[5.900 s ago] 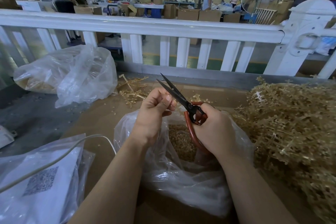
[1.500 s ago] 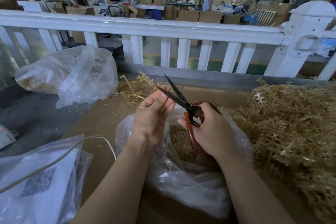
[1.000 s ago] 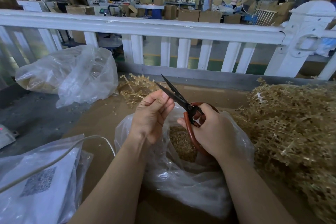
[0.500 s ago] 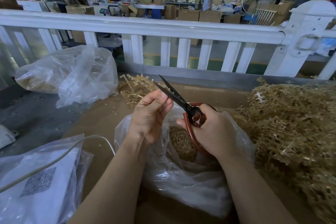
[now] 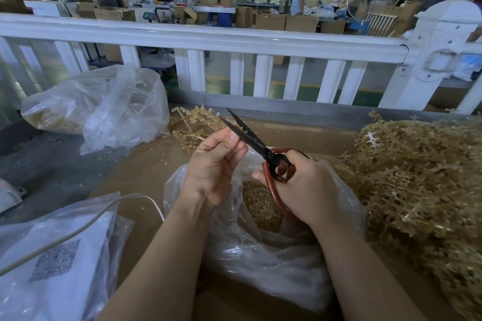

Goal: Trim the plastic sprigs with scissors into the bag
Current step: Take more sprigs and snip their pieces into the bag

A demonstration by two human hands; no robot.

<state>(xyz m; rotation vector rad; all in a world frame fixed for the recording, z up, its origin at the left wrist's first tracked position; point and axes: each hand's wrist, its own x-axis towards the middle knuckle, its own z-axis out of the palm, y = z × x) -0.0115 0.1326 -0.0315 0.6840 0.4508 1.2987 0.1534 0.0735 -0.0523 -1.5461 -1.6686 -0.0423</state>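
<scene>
Several people are standing among stacked cardboard boxes (image 5: 270, 21) in a wide workshop hall running across the twelve o'clock distance, behind a glossy white railing (image 5: 203, 36) with square balusters. Nearer, a flat brown cardboard-like worktop (image 5: 146, 172) is stretching under everything, scattered with small tan offcuts. At three o'clock a big, bristly heap of tan plastic sprigs (image 5: 422, 185) is piling up — thin, branching, tangled. At ten o'clock a crumpled clear sack (image 5: 104, 109) is slumping on the darker surface; at seven o'clock a flat clear packet with a printed code (image 5: 52, 260) is lying under a pale cable (image 5: 78, 227). A smaller cluster of sprigs (image 5: 193, 125) is lying at eleven o'clock.

At centre, a thin, wrinkled clear bag (image 5: 273, 260) is sitting open beneath both hands, holding a bed of small tan trimmed bits (image 5: 260, 203).

Above its mouth, the right hand (image 5: 305, 190) is gripping the scissors (image 5: 260, 146) — fingers curled through rounded reddish-brown loops, dark blades nearly together and pointing toward eleven o'clock. The left hand (image 5: 214, 167) is pinching thumb against fingertips right at the blades; whatever it is holding is too small to make out.
</scene>
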